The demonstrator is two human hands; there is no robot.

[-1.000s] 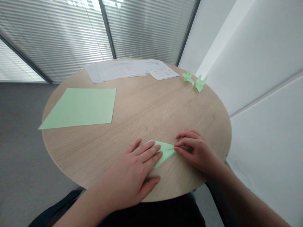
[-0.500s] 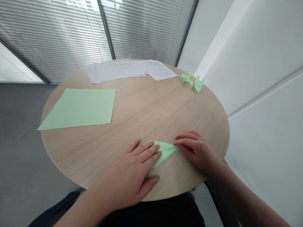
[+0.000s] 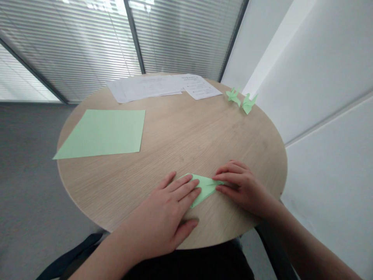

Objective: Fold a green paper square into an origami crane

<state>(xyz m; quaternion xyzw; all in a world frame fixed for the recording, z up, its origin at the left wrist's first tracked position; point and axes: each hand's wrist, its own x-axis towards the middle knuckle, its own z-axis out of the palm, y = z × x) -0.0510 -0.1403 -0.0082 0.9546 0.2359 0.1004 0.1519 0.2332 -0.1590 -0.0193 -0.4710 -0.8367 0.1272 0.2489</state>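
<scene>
A small folded piece of light green paper (image 3: pixel 205 186) lies near the front edge of the round wooden table (image 3: pixel 175 136). My left hand (image 3: pixel 166 214) lies flat on its left part, fingers stretched out and pressing it down. My right hand (image 3: pixel 240 184) rests at its right tip, fingers extended and pressed on the paper's point. Part of the fold is hidden under both hands.
A flat square sheet of green paper (image 3: pixel 103 133) lies at the table's left. White printed sheets (image 3: pixel 163 86) sit at the far edge. Two small folded green paper figures (image 3: pixel 241 100) stand at the far right. Window blinds and a white wall surround the table.
My right hand's fingers have slid a little left along the fold's right tip. The view has shifted slightly. My left hand stays in place.
</scene>
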